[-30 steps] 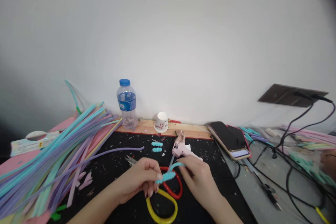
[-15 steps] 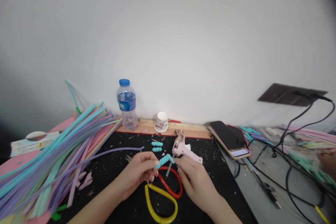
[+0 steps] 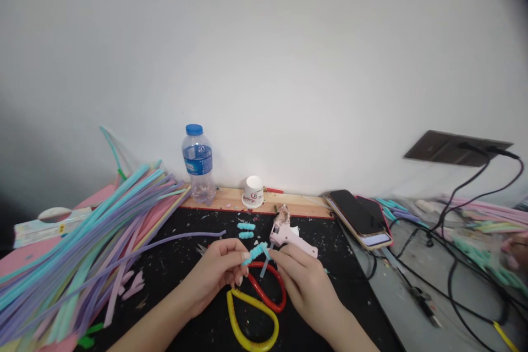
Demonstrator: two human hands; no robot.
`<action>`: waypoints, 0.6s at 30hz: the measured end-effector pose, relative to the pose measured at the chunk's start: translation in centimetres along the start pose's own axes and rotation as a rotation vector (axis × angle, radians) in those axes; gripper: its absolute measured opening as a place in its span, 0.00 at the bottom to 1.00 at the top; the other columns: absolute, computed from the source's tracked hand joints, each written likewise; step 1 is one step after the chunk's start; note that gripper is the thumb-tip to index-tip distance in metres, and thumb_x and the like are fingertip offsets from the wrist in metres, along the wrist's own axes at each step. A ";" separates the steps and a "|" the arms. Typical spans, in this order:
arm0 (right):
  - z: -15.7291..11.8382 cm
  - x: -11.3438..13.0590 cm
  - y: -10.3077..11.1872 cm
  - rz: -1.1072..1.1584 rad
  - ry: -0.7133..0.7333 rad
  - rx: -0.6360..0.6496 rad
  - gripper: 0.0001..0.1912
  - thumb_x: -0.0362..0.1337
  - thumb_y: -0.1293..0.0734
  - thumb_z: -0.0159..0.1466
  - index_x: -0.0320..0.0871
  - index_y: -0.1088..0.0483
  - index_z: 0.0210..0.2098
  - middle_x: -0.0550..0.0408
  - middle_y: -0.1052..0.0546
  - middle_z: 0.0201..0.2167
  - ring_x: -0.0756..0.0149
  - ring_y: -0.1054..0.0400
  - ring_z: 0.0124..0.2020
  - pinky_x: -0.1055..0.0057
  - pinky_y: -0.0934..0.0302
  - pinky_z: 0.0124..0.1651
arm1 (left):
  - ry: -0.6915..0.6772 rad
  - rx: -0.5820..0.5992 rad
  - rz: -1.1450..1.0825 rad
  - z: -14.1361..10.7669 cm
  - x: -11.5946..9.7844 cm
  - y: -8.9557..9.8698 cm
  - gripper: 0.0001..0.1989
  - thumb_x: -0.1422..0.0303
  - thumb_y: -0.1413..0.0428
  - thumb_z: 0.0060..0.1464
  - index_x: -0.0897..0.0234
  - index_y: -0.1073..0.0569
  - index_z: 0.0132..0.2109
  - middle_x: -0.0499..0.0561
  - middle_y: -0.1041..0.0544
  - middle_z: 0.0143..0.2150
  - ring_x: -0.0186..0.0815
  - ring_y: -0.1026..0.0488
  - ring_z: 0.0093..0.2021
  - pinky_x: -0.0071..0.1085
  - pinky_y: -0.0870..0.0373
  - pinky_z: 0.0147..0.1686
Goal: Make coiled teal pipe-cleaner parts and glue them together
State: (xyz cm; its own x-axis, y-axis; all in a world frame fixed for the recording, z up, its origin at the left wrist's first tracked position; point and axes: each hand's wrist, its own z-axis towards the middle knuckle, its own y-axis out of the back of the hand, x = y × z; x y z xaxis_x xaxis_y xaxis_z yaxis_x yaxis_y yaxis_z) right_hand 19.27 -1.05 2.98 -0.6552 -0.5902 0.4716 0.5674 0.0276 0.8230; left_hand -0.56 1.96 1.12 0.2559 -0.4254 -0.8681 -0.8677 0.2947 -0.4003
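Between my hands is a light blue fuzzy stem [image 3: 257,251], wound into bumpy coils. My left hand [image 3: 220,269] pinches its lower left end between thumb and fingers. At the other end, the fingertips of my right hand [image 3: 301,280] close on the short bent tail. Two small blue coiled pieces [image 3: 246,226] lie on the black mat [image 3: 181,269] just behind. A pale pink glue gun [image 3: 292,237] rests behind my right hand, its clear glue stick pointing toward the front. Red-handled [image 3: 281,291] and yellow-handled [image 3: 252,345] tools lie under and in front of my hands.
Many pastel stems [image 3: 99,231] are heaped at the left. A water bottle [image 3: 198,165] and a paper cup [image 3: 253,192] stand at the back. Phones [image 3: 358,214], black cables [image 3: 449,291] and more stems are at the right, near another person's hand [image 3: 516,250].
My right fingertips have moved slightly left, and the blue stem's free tail now bends down more closely beside the coils. My left hand keeps its pinch.
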 end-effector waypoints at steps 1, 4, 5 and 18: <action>0.0 0.1 0.0 0.007 -0.001 0.009 0.17 0.29 0.47 0.65 0.42 0.36 0.51 0.47 0.31 0.35 0.62 0.36 0.34 0.68 0.39 0.37 | -0.003 0.002 -0.033 0.0 -0.1 0.0 0.07 0.71 0.44 0.48 0.69 0.32 0.25 0.46 0.29 0.19 0.22 0.38 0.16 0.17 0.44 0.17; 0.0 0.2 0.2 0.036 -0.003 0.040 0.19 0.28 0.47 0.65 0.43 0.38 0.52 0.47 0.31 0.36 0.61 0.36 0.35 0.67 0.39 0.37 | 0.000 0.035 -0.135 -0.1 -0.4 0.1 0.07 0.72 0.43 0.49 0.69 0.31 0.26 0.46 0.30 0.20 0.22 0.38 0.16 0.16 0.44 0.17; 0.1 0.2 0.2 0.043 -0.006 0.051 0.19 0.28 0.47 0.65 0.44 0.38 0.53 0.48 0.31 0.36 0.61 0.37 0.35 0.67 0.39 0.37 | 0.003 0.051 -0.165 -0.1 -0.5 0.1 0.07 0.72 0.43 0.49 0.69 0.31 0.26 0.46 0.30 0.20 0.21 0.38 0.16 0.16 0.44 0.17; 0.7 0.0 0.3 0.593 -0.169 0.143 0.12 0.28 0.39 0.62 0.44 0.27 0.40 0.53 0.28 0.34 0.67 0.34 0.36 0.73 0.40 0.38 | 0.240 0.414 -0.154 -0.9 -0.6 0.7 0.03 0.74 0.42 0.45 0.70 0.28 0.28 0.49 0.27 0.18 0.24 0.34 0.14 0.16 0.39 0.12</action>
State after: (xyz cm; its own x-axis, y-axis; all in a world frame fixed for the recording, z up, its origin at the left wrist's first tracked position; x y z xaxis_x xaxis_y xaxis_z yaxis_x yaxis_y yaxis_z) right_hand 19.05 -0.48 3.41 -0.3262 -0.3057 0.8945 0.7936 0.4256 0.4349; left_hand -1.71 1.64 1.66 0.2204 -0.6611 -0.7172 -0.5736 0.5069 -0.6435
